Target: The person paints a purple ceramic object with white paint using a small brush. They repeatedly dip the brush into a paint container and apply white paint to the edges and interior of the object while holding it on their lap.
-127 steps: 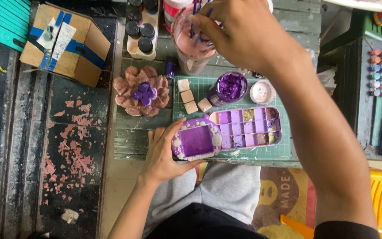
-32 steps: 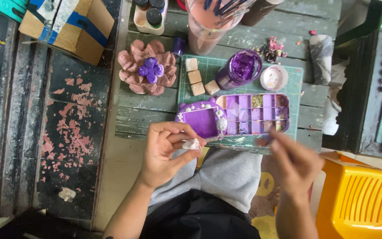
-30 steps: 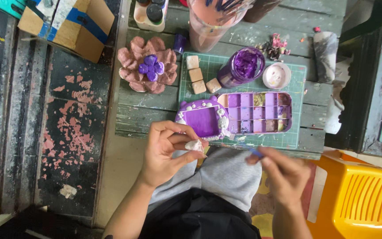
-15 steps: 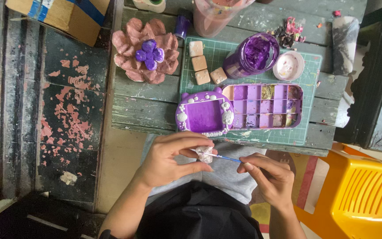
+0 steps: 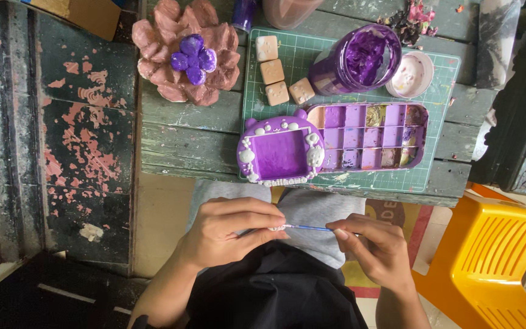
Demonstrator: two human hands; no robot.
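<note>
Low in the centre of the frame, the left hand is pinching a small pale piece between fingers and thumb, while the right hand is gripping a thin paintbrush whose tip is touching that piece. Painting of the piece seems to be the step in hand; a next stroke would likely call for a steady hold and fresh paint. Above them, the worn green counter is carrying a green cutting mat, a clay flower at upper left, a purple paint palette, a purple frame-shaped tray, an open jar of purple paint and four small tan blocks.
</note>
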